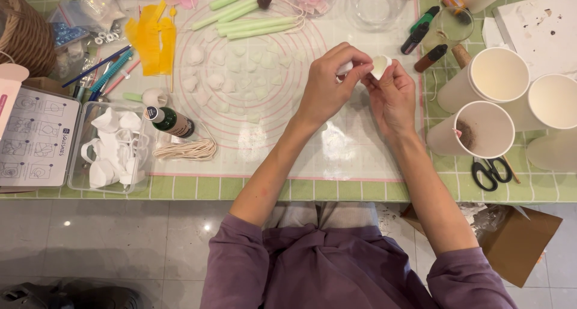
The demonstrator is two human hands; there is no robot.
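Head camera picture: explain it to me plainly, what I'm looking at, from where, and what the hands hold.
This is one view from a camera worn on a person's head, looking down at a craft table. No machine here, only two bare hands. The left hand and right hand together pinch a small white petal-like piece above a clear mat. On the mat lie more white petals and green stems. Paper cups and scissors sit to the right, a clear box of white pieces and coiled string to the left.

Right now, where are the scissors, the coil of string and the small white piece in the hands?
scissors [491, 172], head view, on the black handles.
coil of string [186, 149], head view, middle of the coil.
small white piece [380, 65], head view, its cupped top.
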